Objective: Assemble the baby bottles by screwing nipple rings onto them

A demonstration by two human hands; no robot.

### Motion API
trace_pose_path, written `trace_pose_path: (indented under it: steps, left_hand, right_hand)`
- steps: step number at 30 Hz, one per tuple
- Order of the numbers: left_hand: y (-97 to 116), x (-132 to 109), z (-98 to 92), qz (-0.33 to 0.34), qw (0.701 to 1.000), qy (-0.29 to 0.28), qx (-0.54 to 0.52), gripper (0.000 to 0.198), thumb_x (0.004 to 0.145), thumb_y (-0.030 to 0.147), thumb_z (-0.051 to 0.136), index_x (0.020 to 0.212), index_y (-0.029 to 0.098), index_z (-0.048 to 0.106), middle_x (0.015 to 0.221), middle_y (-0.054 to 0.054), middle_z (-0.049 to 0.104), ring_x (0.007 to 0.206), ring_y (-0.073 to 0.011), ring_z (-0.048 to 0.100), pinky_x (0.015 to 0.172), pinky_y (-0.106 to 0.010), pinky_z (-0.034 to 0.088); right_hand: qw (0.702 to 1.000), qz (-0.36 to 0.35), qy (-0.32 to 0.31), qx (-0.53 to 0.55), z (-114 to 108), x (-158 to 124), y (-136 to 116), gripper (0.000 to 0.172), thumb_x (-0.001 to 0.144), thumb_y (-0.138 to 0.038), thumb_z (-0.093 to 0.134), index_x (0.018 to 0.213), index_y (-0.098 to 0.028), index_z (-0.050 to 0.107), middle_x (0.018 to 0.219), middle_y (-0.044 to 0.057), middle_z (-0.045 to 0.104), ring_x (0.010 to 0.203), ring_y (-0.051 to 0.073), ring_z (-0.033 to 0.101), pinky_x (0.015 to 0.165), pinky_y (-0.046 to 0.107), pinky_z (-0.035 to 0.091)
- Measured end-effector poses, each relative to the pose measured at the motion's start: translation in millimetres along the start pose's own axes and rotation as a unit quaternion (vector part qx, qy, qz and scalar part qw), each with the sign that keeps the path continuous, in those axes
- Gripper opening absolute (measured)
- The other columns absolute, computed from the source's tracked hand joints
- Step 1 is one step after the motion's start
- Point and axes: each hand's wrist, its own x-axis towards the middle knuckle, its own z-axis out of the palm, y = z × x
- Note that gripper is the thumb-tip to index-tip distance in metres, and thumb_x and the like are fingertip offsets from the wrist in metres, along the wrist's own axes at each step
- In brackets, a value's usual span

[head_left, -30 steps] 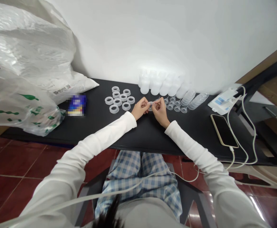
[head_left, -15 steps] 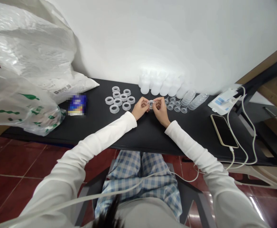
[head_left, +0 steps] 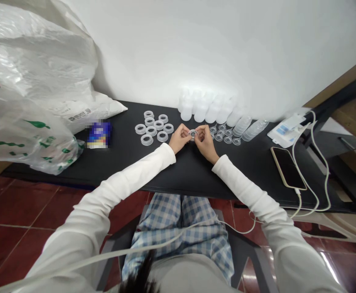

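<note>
Above the black tabletop, my left hand (head_left: 180, 138) and my right hand (head_left: 205, 142) pinch a small translucent bottle ring (head_left: 193, 132) between them, one on each side. Something round and clear seems to sit in its centre, too small to make out for sure. Left of my hands lies a group of several loose bottle rings (head_left: 151, 130). Close to my right hand are several clear nipple-shaped pieces (head_left: 227, 140) with round flanges. Behind them stand several frosted white bottles (head_left: 199, 112) along the wall, beside slanting stacks of clear cups or caps (head_left: 252, 131).
A blue packet (head_left: 99, 135) lies to the left, near large plastic bags (head_left: 40, 134). On the right are a phone (head_left: 288, 167) with a cable plugged in and a white power strip or box (head_left: 288, 130). A white cable (head_left: 165, 243) crosses over my lap.
The ring in my hands has shifted slightly left and tilted a little. My right fingers have moved slightly inward over it. Everything on the table stays put.
</note>
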Motion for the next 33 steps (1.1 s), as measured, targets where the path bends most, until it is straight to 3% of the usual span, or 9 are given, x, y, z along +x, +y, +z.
trace_pose_path:
  steps: [12, 22, 30, 33]
  left_hand:
    - [-4.1, -0.2, 0.7, -0.009, 1.000, -0.007, -0.008, 0.027, 0.077, 0.017, 0.076, 0.080, 0.020, 0.049, 0.059, 0.009, 0.056, 0.049, -0.0053, 0.054, 0.049, -0.018, 0.041]
    - [-5.5, 3.1, 1.3, -0.013, 0.997, -0.019, -0.079, 0.032, 0.077, 0.015, 0.077, 0.085, 0.019, 0.047, 0.064, 0.008, 0.061, 0.052, -0.0064, 0.060, 0.052, -0.018, 0.049]
    - [-11.0, 2.6, -0.6, 0.012, 0.999, -0.021, -0.047, 0.034, 0.076, 0.022, 0.079, 0.084, 0.020, 0.046, 0.064, 0.007, 0.060, 0.052, -0.0074, 0.059, 0.050, -0.019, 0.047]
    - [-13.7, 3.9, -0.7, 0.026, 0.998, -0.028, -0.058, 0.035, 0.077, 0.026, 0.079, 0.086, 0.021, 0.045, 0.069, 0.005, 0.062, 0.056, -0.0092, 0.062, 0.055, -0.022, 0.050]
  right_hand:
    - [0.999, 0.015, 0.019, 0.024, 0.0, 0.9, 2.2, 0.027, 0.091, -0.046, 0.065, 0.096, -0.024, 0.049, 0.071, -0.007, 0.043, 0.059, 0.009, 0.040, 0.055, 0.025, 0.035]
    - [1.000, 0.009, 0.012, 0.022, -0.6, -0.3, -3.7, 0.027, 0.089, -0.041, 0.067, 0.103, -0.024, 0.051, 0.080, -0.004, 0.052, 0.065, 0.010, 0.047, 0.061, 0.026, 0.041]
    - [0.999, -0.016, 0.028, -0.012, -2.4, 0.2, -4.4, 0.022, 0.090, -0.037, 0.066, 0.098, -0.025, 0.051, 0.072, -0.006, 0.044, 0.059, 0.010, 0.039, 0.055, 0.026, 0.035]
    - [0.999, -0.013, 0.043, -0.007, -2.3, 0.8, 0.8, 0.030, 0.087, -0.038, 0.069, 0.104, -0.026, 0.047, 0.076, -0.006, 0.045, 0.061, 0.010, 0.042, 0.058, 0.026, 0.039]
